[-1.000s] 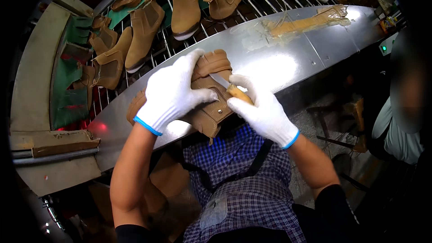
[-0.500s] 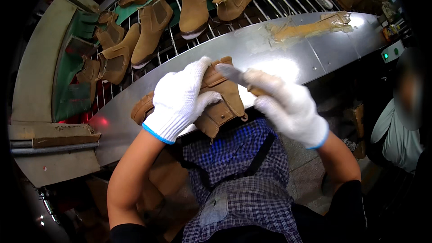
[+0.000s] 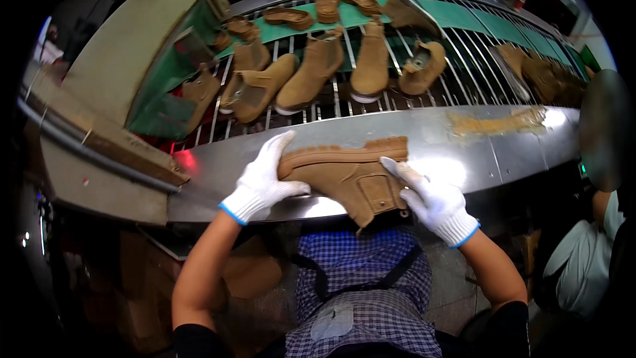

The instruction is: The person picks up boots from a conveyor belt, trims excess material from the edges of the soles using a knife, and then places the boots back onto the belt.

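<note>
On the steel desk (image 3: 490, 152) beside a conveyor of boots, both gloved hands, left (image 3: 262, 182) and right (image 3: 434, 202), grip a tan boot (image 3: 348, 172) sideways, apparently inspecting it.

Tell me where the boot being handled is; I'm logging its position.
In the head view, the tan boot lies sole-up at centre on the steel ledge, between the left hand and right hand.

A steel desk (image 3: 503, 152) curves across the middle of the frame, a smear of yellowish glue (image 3: 497, 122) on its right part. Above it runs a barred conveyor rack (image 3: 464, 66) carrying tan suede boots (image 3: 315, 69) (some upright, some tipped over) and loose soles (image 3: 288, 16) near the top. A red light (image 3: 187, 159) glows at centre left. A seated co-worker's pale sleeve (image 3: 576, 272) shows at lower right.
</note>
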A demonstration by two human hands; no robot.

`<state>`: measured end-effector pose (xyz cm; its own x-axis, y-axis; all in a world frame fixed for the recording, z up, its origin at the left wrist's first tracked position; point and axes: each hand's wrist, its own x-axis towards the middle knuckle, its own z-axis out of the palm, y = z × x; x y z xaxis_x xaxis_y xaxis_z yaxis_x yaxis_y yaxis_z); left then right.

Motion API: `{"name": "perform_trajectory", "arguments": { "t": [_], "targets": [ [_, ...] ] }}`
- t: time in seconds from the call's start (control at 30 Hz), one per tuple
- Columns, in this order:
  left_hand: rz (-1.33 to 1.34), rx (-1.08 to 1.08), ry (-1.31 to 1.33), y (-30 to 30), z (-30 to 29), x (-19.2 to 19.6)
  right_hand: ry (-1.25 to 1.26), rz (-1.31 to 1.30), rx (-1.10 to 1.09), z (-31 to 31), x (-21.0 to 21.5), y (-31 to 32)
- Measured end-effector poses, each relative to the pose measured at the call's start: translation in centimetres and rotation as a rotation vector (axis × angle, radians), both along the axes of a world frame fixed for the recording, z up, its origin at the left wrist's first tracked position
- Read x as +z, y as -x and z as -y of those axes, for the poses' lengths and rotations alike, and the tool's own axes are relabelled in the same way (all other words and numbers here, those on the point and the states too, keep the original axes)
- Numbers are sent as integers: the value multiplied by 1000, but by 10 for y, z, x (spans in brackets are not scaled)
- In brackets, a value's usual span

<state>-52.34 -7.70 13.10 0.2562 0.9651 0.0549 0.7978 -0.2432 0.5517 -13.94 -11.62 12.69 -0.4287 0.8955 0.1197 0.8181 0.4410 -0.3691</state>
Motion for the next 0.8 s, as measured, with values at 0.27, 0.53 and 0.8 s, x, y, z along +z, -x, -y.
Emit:
{"name": "perform_trajectory", "arguments": {
  "t": [0.27, 0.53, 0.8],
  "targets": [
    [88, 111, 257, -25, 7, 21, 14, -130, 89, 9, 40, 40],
    [362, 8, 231, -26, 0, 13, 45, 39, 283, -18, 67, 77],
    [263, -21, 318, -10, -26, 15, -99, 90, 339, -58, 59, 103]
  ]
}}
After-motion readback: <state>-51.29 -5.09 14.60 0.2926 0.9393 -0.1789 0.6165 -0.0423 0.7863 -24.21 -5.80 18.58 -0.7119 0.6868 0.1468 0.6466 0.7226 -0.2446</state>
